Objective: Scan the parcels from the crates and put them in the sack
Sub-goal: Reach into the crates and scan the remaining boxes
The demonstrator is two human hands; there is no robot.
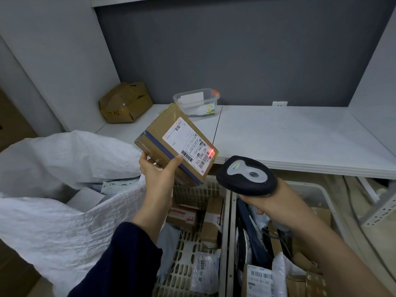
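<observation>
Parcel (pixel 171 144) mid-scan over far edge of left crate (pixel 192 194), left grip (pixel 158 174) holding it, right grip (pixel 270 200) round scanner (pixel 246 175); sack (pixel 64 221) partly filled, left crate and right crate (pixel 317 189) look far from emptied.

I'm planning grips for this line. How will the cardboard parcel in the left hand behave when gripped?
Probably stiff: the cardboard parcel keeps flat faces and sharp edges in the left hand. Likely light, since one hand holds it tilted by one end. Flat sides suggest it won't roll.
</observation>
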